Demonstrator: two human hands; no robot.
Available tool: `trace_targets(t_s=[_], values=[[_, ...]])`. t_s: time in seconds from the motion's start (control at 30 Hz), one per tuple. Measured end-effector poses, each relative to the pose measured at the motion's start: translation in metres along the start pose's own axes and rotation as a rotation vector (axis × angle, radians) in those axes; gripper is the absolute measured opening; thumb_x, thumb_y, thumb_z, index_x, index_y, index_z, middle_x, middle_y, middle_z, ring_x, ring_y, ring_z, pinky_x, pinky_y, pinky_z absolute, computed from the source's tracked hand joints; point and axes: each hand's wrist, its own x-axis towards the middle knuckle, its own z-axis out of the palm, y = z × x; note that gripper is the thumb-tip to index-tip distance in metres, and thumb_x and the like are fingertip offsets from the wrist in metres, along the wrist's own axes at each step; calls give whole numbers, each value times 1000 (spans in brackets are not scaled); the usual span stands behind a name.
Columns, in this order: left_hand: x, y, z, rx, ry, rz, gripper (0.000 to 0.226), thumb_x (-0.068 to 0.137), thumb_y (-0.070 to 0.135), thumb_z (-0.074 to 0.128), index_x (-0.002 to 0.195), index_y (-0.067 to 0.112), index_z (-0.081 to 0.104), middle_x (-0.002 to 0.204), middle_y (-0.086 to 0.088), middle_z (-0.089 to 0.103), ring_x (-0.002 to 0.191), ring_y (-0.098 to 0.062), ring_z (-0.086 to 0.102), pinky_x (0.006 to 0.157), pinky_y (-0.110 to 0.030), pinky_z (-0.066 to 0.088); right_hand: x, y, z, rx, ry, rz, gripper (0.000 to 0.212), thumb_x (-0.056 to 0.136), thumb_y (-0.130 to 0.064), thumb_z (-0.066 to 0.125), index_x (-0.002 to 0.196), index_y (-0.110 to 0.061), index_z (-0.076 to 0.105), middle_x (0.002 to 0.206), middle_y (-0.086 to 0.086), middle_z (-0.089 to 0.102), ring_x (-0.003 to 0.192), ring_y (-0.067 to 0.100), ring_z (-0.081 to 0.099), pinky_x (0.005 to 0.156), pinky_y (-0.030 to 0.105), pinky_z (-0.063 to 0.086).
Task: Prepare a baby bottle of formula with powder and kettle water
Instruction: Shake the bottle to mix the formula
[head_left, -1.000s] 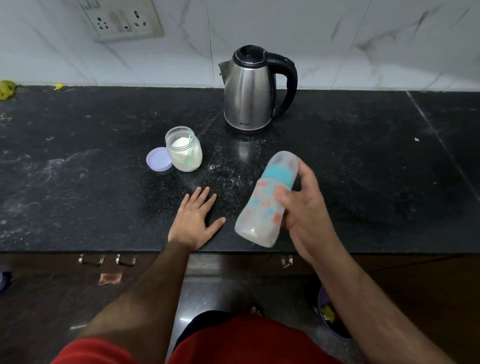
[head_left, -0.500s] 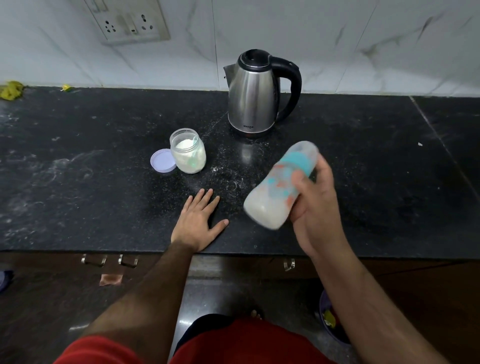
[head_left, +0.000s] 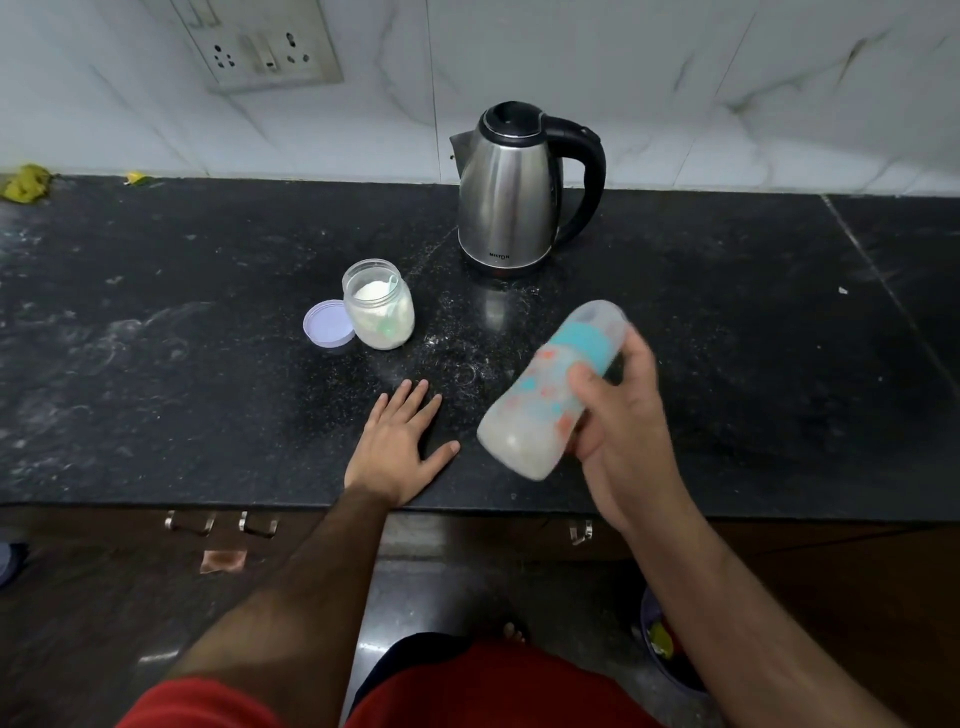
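Observation:
My right hand (head_left: 621, 415) grips a capped baby bottle (head_left: 545, 395) with a blue collar and coloured print. It hangs tilted above the black counter (head_left: 182, 364), cap pointing up and away, milky liquid in its base, and it looks motion-blurred. My left hand (head_left: 402, 449) rests flat on the counter near the front edge, fingers straight. An open glass jar of white powder (head_left: 379, 312) with a scoop inside stands behind it, its lilac lid (head_left: 328, 323) lying at its left. A steel kettle (head_left: 511, 192) with a black handle stands at the back.
Spilled powder (head_left: 457, 358) dusts the counter between the jar and the kettle. A wall socket plate (head_left: 265, 47) sits on the tiles at upper left. Yellow scraps (head_left: 28, 182) lie at the far left back edge. Drawer handles (head_left: 223, 522) show below the counter.
The bottle in my right hand swung from steeper to more tilted and back a little, staying blurred. My left hand stayed flat on the counter.

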Motion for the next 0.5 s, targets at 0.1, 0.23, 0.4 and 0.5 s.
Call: trace_targets(t_s=[0.1, 0.23, 0.4, 0.5], values=[[0, -1, 0, -7, -15, 0, 84, 84, 73, 26, 154, 25, 30, 165, 3, 16, 153, -13, 2, 125, -41, 4, -6, 3, 0, -79, -121, 64, 67, 79, -15, 63, 139, -31, 39, 103, -1, 74, 95, 21, 72, 83, 52, 58], [1, -2, 2, 12, 11, -2, 79, 89, 71, 33, 153, 25, 32, 164, 3, 18, 153, -13, 3, 125, -40, 4, 2, -3, -1, 92, 70, -2, 64, 84, -23, 68, 141, -25, 40, 107, 1, 71, 93, 16, 72, 73, 38, 60], [1, -2, 1, 4, -18, 1, 84, 84, 72, 27, 154, 25, 29, 165, 3, 15, 153, -13, 2, 125, -40, 4, -5, 6, -1, -45, -71, 87, 68, 81, -15, 69, 140, -30, 38, 103, -1, 74, 96, 20, 72, 81, 49, 58], [1, -2, 2, 7, -7, 2, 83, 85, 72, 28, 154, 26, 30, 164, 3, 16, 153, -13, 2, 125, -40, 4, -1, 1, 1, -11, -50, 45, 67, 82, -17, 70, 140, -28, 39, 103, 0, 74, 96, 20, 72, 77, 43, 60]])
